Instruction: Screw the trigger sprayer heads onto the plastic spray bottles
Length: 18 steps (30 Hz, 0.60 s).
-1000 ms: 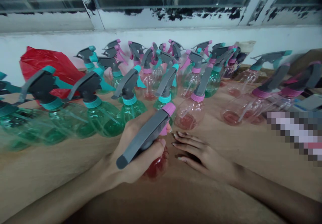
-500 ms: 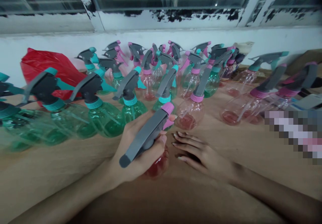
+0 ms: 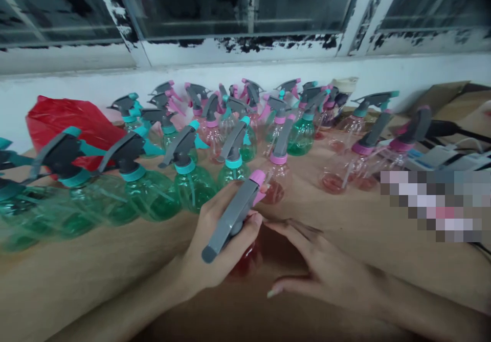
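My left hand (image 3: 218, 244) is wrapped round the neck of a spray bottle (image 3: 247, 262) with a red-pink body, a grey trigger head and a pink nozzle. The bottle stands near the table's front, its head tilted across my view. Most of its collar is hidden by my fingers. Just right of it is my right hand (image 3: 318, 260), holding nothing, with its thumb spread away from the other fingers. Beyond the left hand stand a green spray bottle (image 3: 197, 188) with a turquoise collar and a pink spray bottle (image 3: 274, 178).
Several green spray bottles (image 3: 151, 193) line the left side. More pink and green ones crowd the back, near a red plastic bag (image 3: 69, 127). At the right are two pink bottles, a cardboard box (image 3: 445, 99), a white device (image 3: 433, 155) and a blurred-out patch.
My right hand has opened, its thumb swinging out towards me and its fingers coming closer to the held bottle. The left hand keeps its grip. The whole view has shifted slightly.
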Tool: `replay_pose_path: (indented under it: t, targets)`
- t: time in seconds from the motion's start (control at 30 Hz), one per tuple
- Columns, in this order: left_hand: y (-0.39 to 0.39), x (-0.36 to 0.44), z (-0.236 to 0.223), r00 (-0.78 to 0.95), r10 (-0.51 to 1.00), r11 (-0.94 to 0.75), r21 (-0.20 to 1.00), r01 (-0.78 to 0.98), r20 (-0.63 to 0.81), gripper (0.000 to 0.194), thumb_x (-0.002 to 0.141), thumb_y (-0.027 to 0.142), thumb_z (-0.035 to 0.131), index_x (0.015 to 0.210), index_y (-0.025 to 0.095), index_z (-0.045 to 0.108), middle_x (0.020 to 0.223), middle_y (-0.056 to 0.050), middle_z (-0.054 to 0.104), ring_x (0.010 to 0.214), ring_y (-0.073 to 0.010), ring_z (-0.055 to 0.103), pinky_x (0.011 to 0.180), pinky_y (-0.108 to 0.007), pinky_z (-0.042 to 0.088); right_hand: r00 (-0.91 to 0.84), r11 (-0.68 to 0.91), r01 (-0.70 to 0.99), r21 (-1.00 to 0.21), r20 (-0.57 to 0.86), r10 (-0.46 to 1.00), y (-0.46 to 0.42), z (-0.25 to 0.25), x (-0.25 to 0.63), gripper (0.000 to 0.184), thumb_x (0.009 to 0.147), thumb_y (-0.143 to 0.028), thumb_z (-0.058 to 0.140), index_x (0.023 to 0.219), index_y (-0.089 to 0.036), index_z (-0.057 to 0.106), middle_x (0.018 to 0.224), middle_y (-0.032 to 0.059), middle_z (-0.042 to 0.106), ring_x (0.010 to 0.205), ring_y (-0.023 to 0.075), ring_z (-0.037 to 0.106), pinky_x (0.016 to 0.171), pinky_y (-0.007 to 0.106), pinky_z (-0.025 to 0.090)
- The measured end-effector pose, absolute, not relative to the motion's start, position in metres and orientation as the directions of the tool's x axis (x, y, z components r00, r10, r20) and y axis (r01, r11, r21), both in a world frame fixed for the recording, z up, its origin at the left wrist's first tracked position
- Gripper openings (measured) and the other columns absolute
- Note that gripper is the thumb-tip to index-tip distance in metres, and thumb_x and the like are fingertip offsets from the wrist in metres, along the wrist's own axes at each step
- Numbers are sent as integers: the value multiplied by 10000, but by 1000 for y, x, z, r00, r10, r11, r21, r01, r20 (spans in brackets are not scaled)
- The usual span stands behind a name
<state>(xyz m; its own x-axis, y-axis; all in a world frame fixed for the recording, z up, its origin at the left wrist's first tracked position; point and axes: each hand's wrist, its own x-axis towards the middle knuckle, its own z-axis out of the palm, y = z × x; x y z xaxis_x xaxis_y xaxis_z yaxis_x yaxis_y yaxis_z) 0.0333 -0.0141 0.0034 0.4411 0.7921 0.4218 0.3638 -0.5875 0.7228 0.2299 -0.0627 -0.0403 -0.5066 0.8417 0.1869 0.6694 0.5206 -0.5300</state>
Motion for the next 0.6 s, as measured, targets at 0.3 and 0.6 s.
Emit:
replay_pose_path:
  t: [0.3,0.6]
  targets:
    - [-22,111,-8,486,720,-637,751,176,496,321,818,177,530,1139,175,534,1057,-86,631,968,-216,632,856,-367,530,-248,393,724,-566,319,915,-90,-47,252,625,709,-604,650,1153,-201,472,977,82,648,889,259,636,709,396,551]
    - [-3,163,-4,573,720,-551,824,129,392,564,772,255,669,1276,176,428,1220,-122,570,1021,-255,610,886,-435,522,-91,330,757,-564,410,908,-69,-52,296,539,752,-477,651,1172,-199,460,1071,96,625,940,262,622,768,412,528]
